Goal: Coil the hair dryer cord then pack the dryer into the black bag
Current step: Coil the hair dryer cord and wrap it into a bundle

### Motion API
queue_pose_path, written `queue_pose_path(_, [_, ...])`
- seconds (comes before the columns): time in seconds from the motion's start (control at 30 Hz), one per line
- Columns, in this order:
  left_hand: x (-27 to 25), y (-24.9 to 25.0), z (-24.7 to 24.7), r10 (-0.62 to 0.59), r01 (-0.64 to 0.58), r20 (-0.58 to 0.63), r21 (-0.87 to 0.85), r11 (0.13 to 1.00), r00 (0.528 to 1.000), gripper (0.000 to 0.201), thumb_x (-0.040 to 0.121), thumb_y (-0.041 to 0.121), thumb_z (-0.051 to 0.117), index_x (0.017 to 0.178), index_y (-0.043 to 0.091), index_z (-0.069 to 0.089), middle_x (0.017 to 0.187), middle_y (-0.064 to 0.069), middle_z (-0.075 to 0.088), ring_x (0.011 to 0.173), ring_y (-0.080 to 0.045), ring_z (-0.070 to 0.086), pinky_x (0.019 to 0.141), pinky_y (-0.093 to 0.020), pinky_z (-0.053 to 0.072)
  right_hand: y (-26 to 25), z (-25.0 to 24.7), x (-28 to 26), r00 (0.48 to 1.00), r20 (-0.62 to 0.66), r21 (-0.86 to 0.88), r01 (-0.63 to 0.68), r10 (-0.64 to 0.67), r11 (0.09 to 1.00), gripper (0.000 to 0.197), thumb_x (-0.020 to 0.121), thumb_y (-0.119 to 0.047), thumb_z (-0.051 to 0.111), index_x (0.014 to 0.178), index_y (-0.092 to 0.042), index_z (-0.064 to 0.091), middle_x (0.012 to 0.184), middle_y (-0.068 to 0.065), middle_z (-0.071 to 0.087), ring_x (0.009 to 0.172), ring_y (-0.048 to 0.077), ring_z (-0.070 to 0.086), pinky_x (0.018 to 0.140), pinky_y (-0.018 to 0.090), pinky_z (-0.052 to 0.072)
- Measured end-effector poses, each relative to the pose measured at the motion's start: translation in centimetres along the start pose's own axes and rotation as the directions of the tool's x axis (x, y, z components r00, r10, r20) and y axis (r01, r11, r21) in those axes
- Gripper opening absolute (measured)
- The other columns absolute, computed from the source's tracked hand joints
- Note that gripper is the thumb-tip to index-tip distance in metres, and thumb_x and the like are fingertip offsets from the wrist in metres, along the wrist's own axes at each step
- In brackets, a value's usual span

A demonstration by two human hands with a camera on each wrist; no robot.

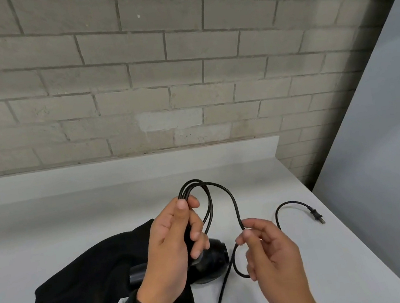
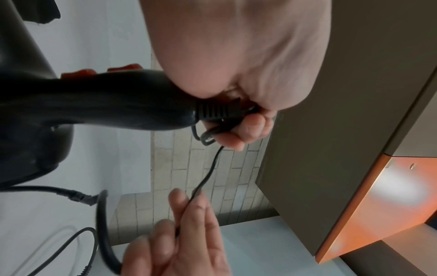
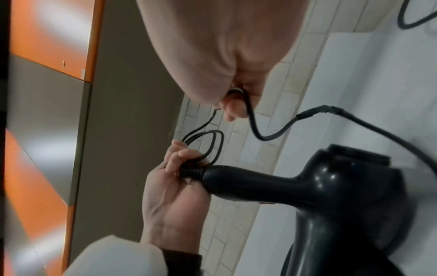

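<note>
The black hair dryer (image 1: 211, 260) lies partly on the black bag (image 1: 86, 298) on the white table. My left hand (image 1: 191, 220) grips the end of the dryer's handle (image 2: 106, 97) together with a few loops of the black cord (image 1: 233, 198), which stand up above the fingers. To the right, my right hand (image 1: 245, 234) pinches a single strand of cord between thumb and forefinger. From there the cord hangs in a loop and runs off the front edge. The plug (image 1: 316, 215) lies free on the table at the right. The bag's opening is hidden.
A white table (image 1: 74, 222) meets a grey brick wall (image 1: 129, 71) at the back. A tall grey panel (image 1: 384, 123) stands along the table's right edge. An orange-edged cabinet (image 2: 354, 214) hangs overhead.
</note>
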State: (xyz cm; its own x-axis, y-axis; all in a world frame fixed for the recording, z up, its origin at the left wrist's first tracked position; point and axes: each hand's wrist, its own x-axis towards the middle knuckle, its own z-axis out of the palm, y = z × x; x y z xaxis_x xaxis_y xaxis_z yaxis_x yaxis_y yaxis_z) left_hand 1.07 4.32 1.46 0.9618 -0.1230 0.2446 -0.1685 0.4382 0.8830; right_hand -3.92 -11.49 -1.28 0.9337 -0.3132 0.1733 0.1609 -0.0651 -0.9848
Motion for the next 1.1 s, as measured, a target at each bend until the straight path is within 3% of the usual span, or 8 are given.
queue_pose_path(0.2, [-0.4,0.1,-0.2,-0.039,0.051,0.192,-0.057,0.997,0.981,0.033,0.094,0.041,0.058,0.101,0.009,0.063,0.061,-0.009,0.054,0.039,-0.018,0.047,0.055,-0.031,0.051,-0.9,1.4,0.6,0.988,0.113,-0.194,0.129,-0.108,0.972,0.019,0.098,-0.017,0.055,0.099,-0.032,0.066,0.083,-0.004,0.072,0.062,0.005,0.061,0.060,0.014,0.044])
queue_pose_path(0.3, [-0.4,0.1,-0.7,-0.058,0.085,0.250,-0.100,0.991,0.966,0.041,0.088,0.048,0.067,0.098,0.009,0.062,0.063,-0.010,0.055,0.042,-0.021,0.051,0.057,-0.033,0.052,-1.4,2.2,0.6,0.982,0.187,-0.175,0.055,-0.021,0.983,0.005,0.094,-0.030,0.060,0.098,-0.034,0.061,0.077,-0.003,0.069,0.067,0.015,0.064,0.062,0.021,0.047])
queue_pose_path(0.43, [-0.7,0.1,-1.0,-0.085,0.133,0.325,-0.128,0.983,0.942,0.040,0.086,0.049,0.068,0.090,0.010,0.060,0.055,-0.007,0.049,0.038,-0.019,0.050,0.056,-0.034,0.052,-1.7,3.0,1.4,0.989,0.140,-0.211,-0.025,0.055,0.977,0.033,0.091,-0.040,0.062,0.118,-0.032,0.045,0.083,-0.007,0.069,0.058,0.017,0.062,0.057,0.030,0.050])
queue_pose_path(0.57, [-0.8,0.0,-1.1,-0.110,0.165,0.375,-0.117,0.979,0.921,0.038,0.089,0.049,0.065,0.085,0.011,0.060,0.051,-0.003,0.048,0.036,-0.017,0.050,0.055,-0.033,0.052,-2.2,2.8,3.1,0.972,0.195,-0.341,0.194,-0.133,0.920,0.059,0.092,-0.040,0.060,0.141,-0.040,0.027,0.111,-0.020,0.057,0.049,0.007,0.052,0.053,0.018,0.043])
queue_pose_path(0.7, [-0.7,0.0,-1.4,-0.086,0.133,0.393,-0.096,0.986,0.916,0.037,0.091,0.049,0.062,0.082,0.013,0.061,0.051,-0.003,0.052,0.044,-0.020,0.056,0.065,-0.037,0.053,-3.1,2.1,4.8,0.927,0.275,-0.347,0.344,-0.256,0.873,0.023,0.098,-0.027,0.055,0.121,-0.029,0.055,0.075,-0.006,0.065,0.049,0.006,0.052,0.053,0.016,0.041])
queue_pose_path(0.8, [-0.8,-0.2,-1.5,-0.045,0.084,0.393,-0.082,0.993,0.918,0.037,0.092,0.047,0.061,0.081,0.012,0.063,0.056,-0.008,0.061,0.054,-0.023,0.062,0.078,-0.041,0.055,-3.6,2.0,5.0,0.919,0.266,-0.324,0.368,-0.290,0.871,0.012,0.099,-0.020,0.053,0.098,-0.025,0.064,0.064,0.000,0.064,0.047,0.006,0.053,0.049,0.019,0.044])
queue_pose_path(1.0, [-0.9,-0.5,-1.2,-0.030,0.044,0.334,-0.034,0.998,0.942,0.044,0.086,0.050,0.067,0.085,0.007,0.065,0.069,-0.018,0.069,0.069,-0.031,0.070,0.089,-0.041,0.054,-4.1,2.6,4.6,0.986,0.107,-0.151,0.147,-0.131,0.978,0.016,0.093,-0.026,0.062,0.077,-0.022,0.060,0.062,0.005,0.069,0.041,0.010,0.044,0.045,0.026,0.039])
queue_pose_path(1.1, [-1.1,-0.5,-1.0,-0.028,0.046,0.337,-0.046,0.998,0.941,0.040,0.085,0.051,0.068,0.085,0.011,0.064,0.061,-0.012,0.064,0.059,-0.024,0.066,0.084,-0.042,0.055,-4.1,2.9,4.4,0.996,0.057,-0.084,0.069,-0.064,0.994,0.017,0.090,-0.028,0.067,0.078,-0.020,0.057,0.062,0.008,0.070,0.040,0.011,0.043,0.046,0.025,0.037])
